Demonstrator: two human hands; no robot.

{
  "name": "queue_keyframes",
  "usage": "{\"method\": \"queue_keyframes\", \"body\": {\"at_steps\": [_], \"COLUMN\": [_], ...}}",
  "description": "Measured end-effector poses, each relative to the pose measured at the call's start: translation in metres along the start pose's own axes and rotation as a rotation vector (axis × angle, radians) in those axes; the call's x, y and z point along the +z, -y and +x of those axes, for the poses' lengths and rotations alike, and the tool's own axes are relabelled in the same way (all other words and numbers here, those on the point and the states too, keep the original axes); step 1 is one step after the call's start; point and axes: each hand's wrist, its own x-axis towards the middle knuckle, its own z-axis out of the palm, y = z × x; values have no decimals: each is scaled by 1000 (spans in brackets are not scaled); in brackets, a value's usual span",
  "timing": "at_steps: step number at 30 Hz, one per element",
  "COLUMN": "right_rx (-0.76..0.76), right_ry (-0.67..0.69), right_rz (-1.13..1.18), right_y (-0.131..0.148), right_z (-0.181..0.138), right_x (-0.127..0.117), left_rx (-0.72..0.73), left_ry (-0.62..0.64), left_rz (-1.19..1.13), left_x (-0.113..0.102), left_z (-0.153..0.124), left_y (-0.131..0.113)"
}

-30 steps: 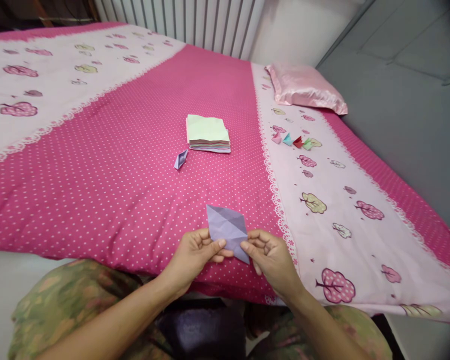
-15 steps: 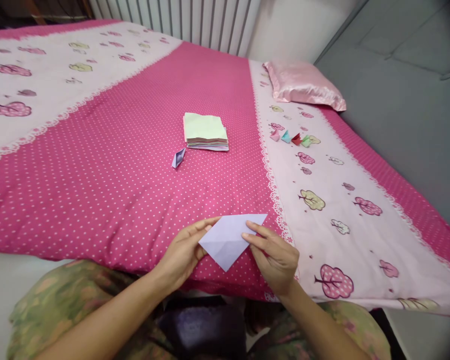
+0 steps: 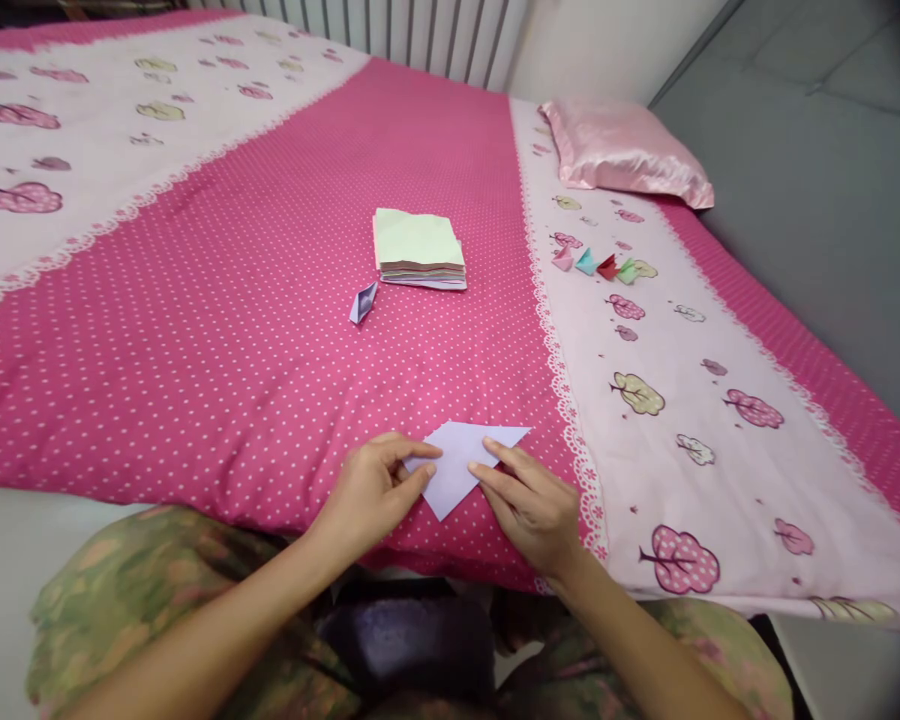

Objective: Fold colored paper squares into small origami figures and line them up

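Note:
A folded sheet of lavender paper is held between my two hands, just above the near edge of the bed. My left hand grips its left corner, with the fingers and thumb lying over the front face. My right hand pinches the right side; two fingers show on the front, and the thumb is hidden. Farther off, a small purple folded paper boat lies beside a stack of coloured paper with a pale green sheet on top.
Several little paper boats in pink, blue, red and green stand in a row at the right. A pink satin pillow lies beyond them, near the grey wall. Pink dotted bedding spreads under everything.
My left fingers have moved from the paper's left edge onto its front face. The paper has tilted slightly and shifted a little to the left. The view has shifted slightly.

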Motion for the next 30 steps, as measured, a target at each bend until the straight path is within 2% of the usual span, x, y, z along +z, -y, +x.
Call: {"method": "queue_keyframes", "body": {"at_steps": [4, 9, 23, 30], "right_rx": [37, 113, 340, 368], "right_ry": [-6, -36, -56, -65], "right_rz": [18, 85, 175, 127], "right_y": [-1, 1, 7, 11], "right_z": [0, 2, 10, 16], "right_x": [1, 1, 4, 9], "left_rx": [176, 252, 144, 117], "left_ry": [27, 38, -108, -188], "left_rz": [290, 373, 420, 489], "left_x": [-10, -16, -14, -6], "left_z": [-4, -3, 2, 4], "left_y": [-2, 1, -1, -2]}}
